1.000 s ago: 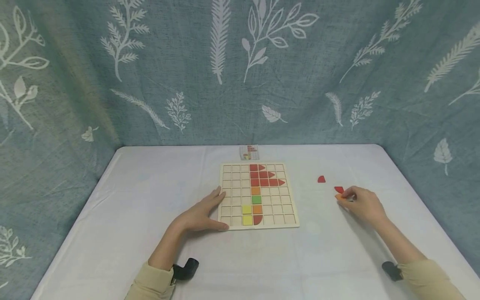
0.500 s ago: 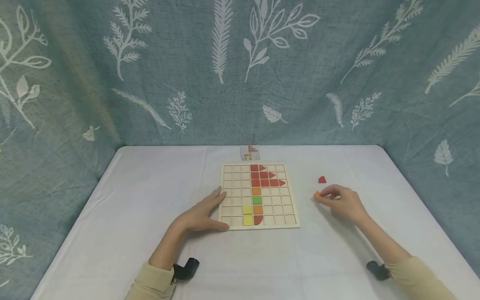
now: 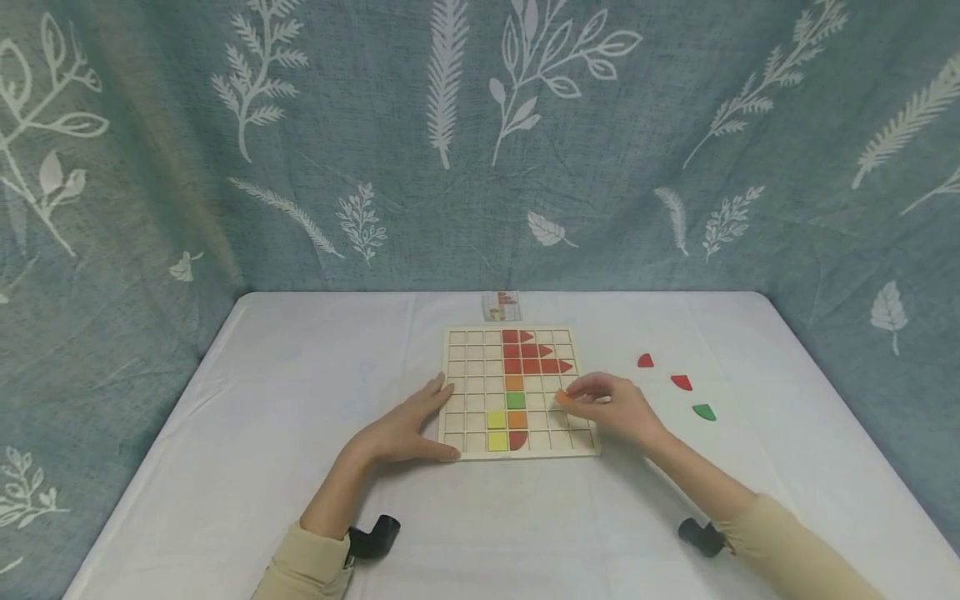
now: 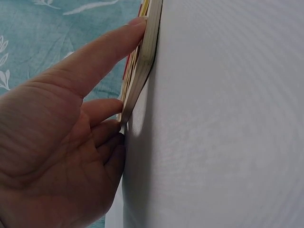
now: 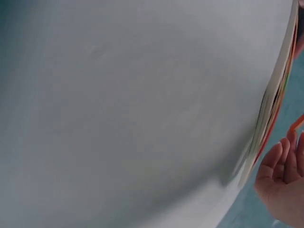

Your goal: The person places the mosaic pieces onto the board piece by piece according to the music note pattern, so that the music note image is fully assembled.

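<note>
A wooden grid board (image 3: 467,368) lies on the white table, with red, orange, green and yellow flat pieces in its cells. My left hand (image 3: 401,427) rests at the board's left side, thumb on the near left corner and fingertips at the left edge; its fingers look spread and fairly straight. In the left wrist view, the thumb of that hand (image 4: 57,133) touches the board's rim (image 4: 148,52). Above the right part of the board, my right hand (image 3: 613,408) pinches a small orange piece (image 3: 562,398), partly covered by the fingertips. The right wrist view shows the orange piece (image 5: 298,122) at the fingertips too.
Right of the board lie a red quarter-round piece (image 3: 646,361), another red one (image 3: 682,382) and a green one (image 3: 704,412). A small printed card (image 3: 501,306) lies behind the board. A patterned blue-green cloth (image 3: 480,217) hangs around the table.
My right hand has carried the orange piece leftward from beside the loose pieces to above the board. The green and second red piece are now uncovered. My left hand has stayed in place.
</note>
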Demonstrator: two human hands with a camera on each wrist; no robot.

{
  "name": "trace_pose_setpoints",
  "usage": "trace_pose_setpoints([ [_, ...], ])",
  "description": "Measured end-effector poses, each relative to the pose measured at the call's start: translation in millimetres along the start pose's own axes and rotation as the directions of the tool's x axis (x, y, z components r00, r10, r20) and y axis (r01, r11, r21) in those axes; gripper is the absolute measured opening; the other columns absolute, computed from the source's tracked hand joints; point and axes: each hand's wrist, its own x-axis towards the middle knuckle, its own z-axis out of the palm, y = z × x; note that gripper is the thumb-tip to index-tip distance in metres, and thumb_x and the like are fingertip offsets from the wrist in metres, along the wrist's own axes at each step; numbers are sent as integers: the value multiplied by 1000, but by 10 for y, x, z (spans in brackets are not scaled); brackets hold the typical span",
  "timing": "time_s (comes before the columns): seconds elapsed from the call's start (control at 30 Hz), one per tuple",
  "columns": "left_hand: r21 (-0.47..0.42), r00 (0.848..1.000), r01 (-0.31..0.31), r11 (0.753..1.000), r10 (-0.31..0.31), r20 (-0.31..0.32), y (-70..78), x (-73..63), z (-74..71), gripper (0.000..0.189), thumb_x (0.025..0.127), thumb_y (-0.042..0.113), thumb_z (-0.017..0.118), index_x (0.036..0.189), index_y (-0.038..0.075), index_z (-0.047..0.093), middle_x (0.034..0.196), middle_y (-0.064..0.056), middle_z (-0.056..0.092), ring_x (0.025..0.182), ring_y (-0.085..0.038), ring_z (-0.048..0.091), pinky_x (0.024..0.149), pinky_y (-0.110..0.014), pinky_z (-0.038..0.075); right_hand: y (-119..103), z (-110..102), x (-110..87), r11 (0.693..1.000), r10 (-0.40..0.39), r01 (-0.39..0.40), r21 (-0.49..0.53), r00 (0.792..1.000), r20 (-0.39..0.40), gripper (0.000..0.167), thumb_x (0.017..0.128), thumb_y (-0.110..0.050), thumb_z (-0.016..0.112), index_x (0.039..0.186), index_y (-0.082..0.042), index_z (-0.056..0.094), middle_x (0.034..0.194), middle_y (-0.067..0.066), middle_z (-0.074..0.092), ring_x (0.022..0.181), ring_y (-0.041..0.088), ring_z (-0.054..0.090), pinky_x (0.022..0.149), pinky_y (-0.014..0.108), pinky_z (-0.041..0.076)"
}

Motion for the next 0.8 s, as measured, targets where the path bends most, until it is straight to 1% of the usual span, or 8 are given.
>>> trace_pose_setpoints([
  [0.2, 3, 1000, 3, 1000, -3, 4, -4, 3, -9, 102, 75, 38, 83, 153, 4, 27, 162, -14, 10, 148, -34, 9, 117, -54, 16, -232, 334, 62, 997, -69, 72, -33, 993, 99, 23, 81, -36, 79, 97, -21, 72, 94, -9, 68, 88, 15, 60, 75, 32, 50],
  [0.3, 1, 1000, 0, 1000, 0, 5, -3, 2, -15, 102, 75, 38, 83, 153, 5, 28, 162, -14, 10, 148, -34, 9, 117, -55, 16, -344, 489, 105, 985, -144, 158, -74, 976, 160, 17, 82, -35, 79, 93, -24, 73, 87, -13, 68, 82, 12, 61, 72, 30, 51],
  [0.4, 2, 1000, -11, 1000, 11, 9, -8, -5, -19, 102, 75, 39, 83, 153, 5, 28, 162, -14, 10, 148, -35, 9, 116, -56, 16, -451, 616, 154, 946, -260, 294, -135, 940, 223, 13, 84, -32, 78, 92, -22, 74, 79, -16, 66, 77, 9, 58, 69, 28, 50],
  [0.5, 3, 1000, -23, 1000, 23, 18, -23, -6, -21, 102, 76, 39, 83, 154, 5, 26, 163, -13, 8, 148, -34, 7, 116, -55, 16, -527, 715, 203, 881, -381, 433, -192, 888, 257, 10, 85, -26, 77, 92, -19, 75, 80, -16, 65, 76, 8, 55, 70, 27, 48],
  [0.6, 2, 999, -37, 999, 37, 23, -41, -6, -25, 102, 76, 39, 82, 154, 4, 26, 163, -14, 8, 148, -34, 7, 116, -55, 16, -587, 783, 237, 831, -443, 507, -231, 853, 276, 7, 86, -22, 75, 92, -18, 75, 85, -15, 66, 82, 8, 53, 76, 28, 47],
  [0.63, 0, 999, -44, 999, 44, 24, -45, -8, -28, 102, 76, 39, 82, 154, 4, 25, 162, -14, 7, 148, -34, 6, 116, -56, 16, -602, 799, 248, 819, -458, 523, -235, 843, 281, 6, 87, -21, 75, 92, -17, 75, 87, -14, 67, 84, 8, 53, 79, 29, 47],
  [0.7, -7, 998, -51, 999, 51, 25, -45, -15, -32, 102, 77, 39, 82, 153, 3, 25, 162, -15, 8, 148, -35, 7, 116, -56, 16, -627, 822, 263, 805, -468, 540, -247, 833, 296, 5, 87, -19, 74, 91, -17, 75, 88, -13, 68, 87, 8, 54, 83, 30, 46],
  [0.8, -13, 998, -53, 999, 53, 27, -42, -21, -37, 101, 77, 38, 82, 153, 3, 25, 162, -15, 8, 148, -35, 7, 116, -56, 16, -643, 840, 279, 793, -466, 548, -265, 826, 316, 5, 88, -18, 73, 90, -17, 76, 89, -14, 68, 90, 8, 54, 87, 31, 45],
])
